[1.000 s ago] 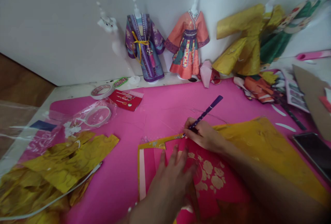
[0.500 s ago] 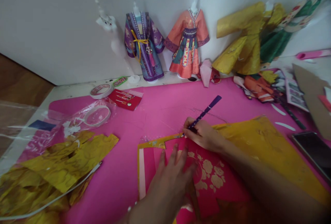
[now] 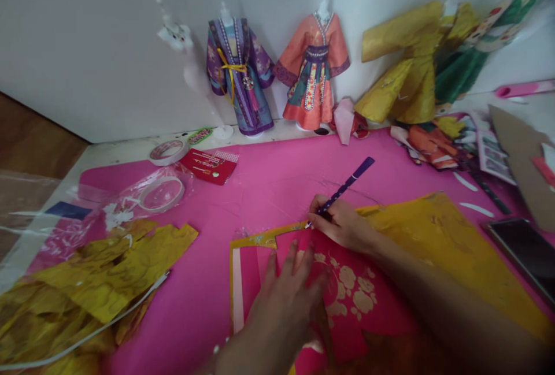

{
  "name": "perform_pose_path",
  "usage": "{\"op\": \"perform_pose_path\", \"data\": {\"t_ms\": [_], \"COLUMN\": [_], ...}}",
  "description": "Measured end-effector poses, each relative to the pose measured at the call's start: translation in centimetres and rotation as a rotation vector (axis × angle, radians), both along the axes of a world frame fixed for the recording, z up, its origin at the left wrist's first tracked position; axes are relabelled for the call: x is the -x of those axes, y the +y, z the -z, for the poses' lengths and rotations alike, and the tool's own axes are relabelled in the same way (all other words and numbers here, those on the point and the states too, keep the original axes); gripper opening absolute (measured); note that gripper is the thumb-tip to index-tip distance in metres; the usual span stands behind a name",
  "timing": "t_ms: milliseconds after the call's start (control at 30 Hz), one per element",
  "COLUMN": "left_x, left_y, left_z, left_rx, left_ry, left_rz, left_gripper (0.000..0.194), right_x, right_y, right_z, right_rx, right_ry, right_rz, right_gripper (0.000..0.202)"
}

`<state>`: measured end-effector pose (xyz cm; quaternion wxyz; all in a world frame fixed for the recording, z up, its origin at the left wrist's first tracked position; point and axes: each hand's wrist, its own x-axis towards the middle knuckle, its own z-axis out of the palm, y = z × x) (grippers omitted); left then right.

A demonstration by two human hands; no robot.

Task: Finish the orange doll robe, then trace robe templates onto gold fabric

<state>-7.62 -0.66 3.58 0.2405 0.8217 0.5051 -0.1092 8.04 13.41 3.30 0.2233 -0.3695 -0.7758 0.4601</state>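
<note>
My right hand (image 3: 342, 222) grips a dark purple pen with pale dots (image 3: 347, 185), its tip at the upper edge of a red paper piece printed with gold flowers (image 3: 353, 285). My left hand (image 3: 288, 288) lies on that red piece with its fingers spread, pressing it down. Beneath the red piece is a yellow patterned sheet (image 3: 427, 230), which shows along the top and left edges and out to the right. A pale strip (image 3: 237, 288) runs down the red piece's left side.
Crumpled yellow pieces (image 3: 113, 271) and a white cable (image 3: 108, 324) lie at left. Tape rolls (image 3: 168, 152) and a red card (image 3: 211, 166) are behind them. Dressed doll figures (image 3: 315, 74) line the wall. A phone (image 3: 520, 253) and brown cardboard (image 3: 520, 167) lie at right.
The pen tip has shifted very slightly right along the red piece's upper edge. My left hand stays in place, and the whole view has moved a little.
</note>
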Motion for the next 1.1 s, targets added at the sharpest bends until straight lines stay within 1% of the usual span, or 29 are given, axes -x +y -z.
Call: {"op": "perform_pose_path", "data": {"t_ms": [33, 133, 267, 400, 600, 700, 767, 867, 1033, 1100], "left_x": [0.0, 0.0, 0.1, 0.1, 0.0, 0.0, 0.0, 0.1, 0.1, 0.1], "left_y": [-0.1, 0.0, 0.0, 0.1, 0.3, 0.2, 0.1, 0.1, -0.1, -0.3], "left_z": [0.2, 0.3, 0.3, 0.2, -0.4, -0.4, -0.3, -0.1, 0.6, 0.8], "left_rx": [-0.002, 0.004, -0.022, -0.003, 0.012, -0.001, -0.001, 0.011, 0.016, 0.018], "left_ry": [-0.001, 0.010, 0.006, -0.011, 0.022, 0.032, 0.032, 0.026, 0.031, 0.030], "left_rz": [-0.001, 0.016, 0.010, 0.001, 0.011, 0.014, 0.011, 0.014, 0.015, 0.019], "left_gripper": [0.095, 0.105, 0.104, 0.110, 0.101, 0.094, 0.096, 0.106, 0.097, 0.098], "right_x": [0.0, 0.1, 0.1, 0.1, 0.1, -0.1, -0.3, -0.3, -0.2, -0.2], "right_y": [0.0, 0.1, 0.1, 0.0, 0.0, 0.0, 0.0, 0.1, 0.1, 0.1], "right_z": [0.0, 0.0, 0.0, -0.1, -0.2, 0.0, 0.0, 0.0, -0.1, -0.1], "right_rx": [0.003, 0.007, 0.005, 0.000, -0.015, -0.037, -0.060, -0.058, -0.039, -0.048], "right_ry": [-0.002, 0.001, 0.004, -0.023, -0.024, 0.002, 0.020, 0.009, -0.024, -0.018], "right_rz": [-0.004, -0.009, -0.015, -0.028, -0.027, 0.010, 0.033, 0.018, -0.002, -0.006], "right_gripper": [0.011, 0.010, 0.010, 0.010, 0.010, 0.010, 0.010, 0.011, 0.010, 0.010]}}
